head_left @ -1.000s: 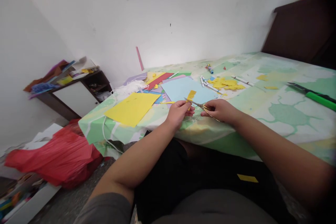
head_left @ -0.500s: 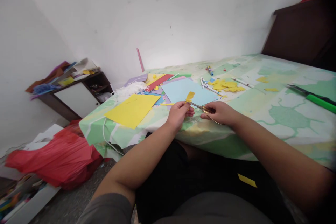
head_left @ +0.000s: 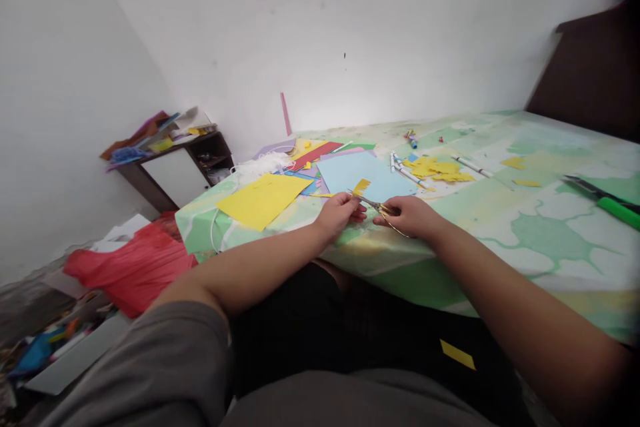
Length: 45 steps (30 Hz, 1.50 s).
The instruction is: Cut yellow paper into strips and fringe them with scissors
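Note:
Pinched in my left hand (head_left: 340, 215) is a small strip of yellow paper (head_left: 361, 186), its upper edge snipped into a fringe. My right hand (head_left: 414, 215) grips a pair of gold-handled scissors (head_left: 384, 208). Their blades point left and meet the strip right by my left fingertips; whether the blades are closed is too small to tell. Beyond both hands lies a light blue sheet (head_left: 357, 170). A yellow sheet (head_left: 263, 200) rests to the left, and a pile of yellow paper scraps (head_left: 435, 169) lies to the right.
Marker pens (head_left: 407, 177) lie beside the scraps on the green patterned tablecloth (head_left: 500, 213). Green-handled cutters (head_left: 607, 203) are at the right. White string (head_left: 265, 165) sits at the back left. A yellow paper piece (head_left: 457, 354) is on my lap. A red plastic bag (head_left: 133, 267) stands left.
The view has swung a little to the left, so the table appears shifted right. My hands keep the same hold on the strip and scissors, with the scissors' angle slightly changed.

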Available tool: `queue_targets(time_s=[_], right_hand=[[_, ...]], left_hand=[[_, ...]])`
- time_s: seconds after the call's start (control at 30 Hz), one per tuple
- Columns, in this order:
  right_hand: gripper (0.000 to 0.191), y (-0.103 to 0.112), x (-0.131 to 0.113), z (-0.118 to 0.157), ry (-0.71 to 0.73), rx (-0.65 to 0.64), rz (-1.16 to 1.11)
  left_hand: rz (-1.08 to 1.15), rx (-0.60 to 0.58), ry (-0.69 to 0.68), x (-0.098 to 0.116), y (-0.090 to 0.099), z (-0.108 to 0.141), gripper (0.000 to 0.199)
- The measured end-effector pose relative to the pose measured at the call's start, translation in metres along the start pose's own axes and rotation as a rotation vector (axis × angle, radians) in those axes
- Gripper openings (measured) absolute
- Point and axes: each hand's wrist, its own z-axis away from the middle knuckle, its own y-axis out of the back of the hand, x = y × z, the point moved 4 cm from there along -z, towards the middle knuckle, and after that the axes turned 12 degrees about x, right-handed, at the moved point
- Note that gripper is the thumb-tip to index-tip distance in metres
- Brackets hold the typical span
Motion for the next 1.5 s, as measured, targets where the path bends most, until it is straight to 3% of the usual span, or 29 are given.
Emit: queue_targets(time_s=[0.33, 0.77, 1.0, 1.5], right_hand=[[0.04, 0.003, 0.003, 0.0, -0.033, -0.027, -0.023], [0.04, 0.005, 0.006, 0.003, -0.017, -0.04, 0.028], [0.04, 0.003, 0.006, 0.003, -0.002, -0.041, 0.06], [0.041, 0.002, 0.006, 0.002, 0.032, -0.04, 0.032]], left_hand=[[-0.033, -0.035, -0.014, 0.0, -0.004, -0.006, 0.018], [0.09, 0.052, -0.005, -0.001, 0.004, -0.012, 0.008], [0.148, -0.012, 0.018, 0.0, 0.002, -0.011, 0.009], [0.004, -0.092, -0.033, 0.001, -0.002, -0.006, 0.016]])
